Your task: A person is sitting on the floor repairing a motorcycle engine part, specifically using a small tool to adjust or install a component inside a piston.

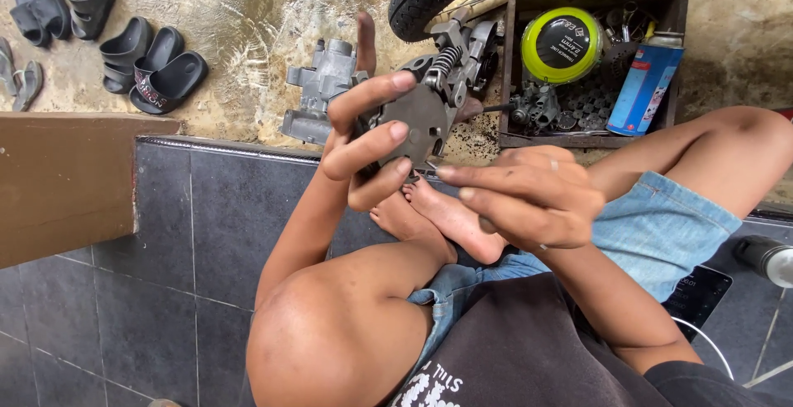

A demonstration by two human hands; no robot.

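Grey metal part [413, 122] gripped flat-on in the left hand [368, 139]; right hand [529, 196], fingers loosely curled, points at its lower edge.

That engine part [413, 118] looks like dull, greasy grey cast metal. Floor tiles [223, 217] are dark and matt, sandals [169, 77] matt black rubber. Shorts [661, 225] are faded denim.

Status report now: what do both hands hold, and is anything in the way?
Left hand grips grey metal engine part. Right hand at its lower edge; grasp unclear. Bare feet just beneath.
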